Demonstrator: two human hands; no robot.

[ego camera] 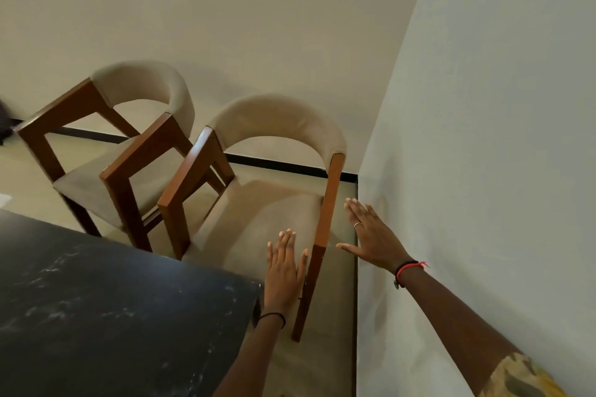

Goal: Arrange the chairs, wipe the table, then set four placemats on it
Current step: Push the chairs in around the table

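Observation:
Two wooden chairs with beige padded seats and curved backs stand beside a black marble-look table (113, 306). The nearer chair (277, 126) sits at the table's corner, next to the right wall; the farther chair (142, 84) stands to its left. My left hand (285, 267) is flat with straight fingers, just left of the near chair's right arm and front leg (325, 226), over the seat. My right hand (371, 235) is spread open on the other side of that arm, close to the wall. Neither hand holds anything.
A white wall (483, 171) runs close along the right, leaving a narrow strip of beige floor (335, 316) beside the near chair. Another wall with a black skirting line (283, 166) stands behind both chairs. A dark object shows at the far left edge (4, 122).

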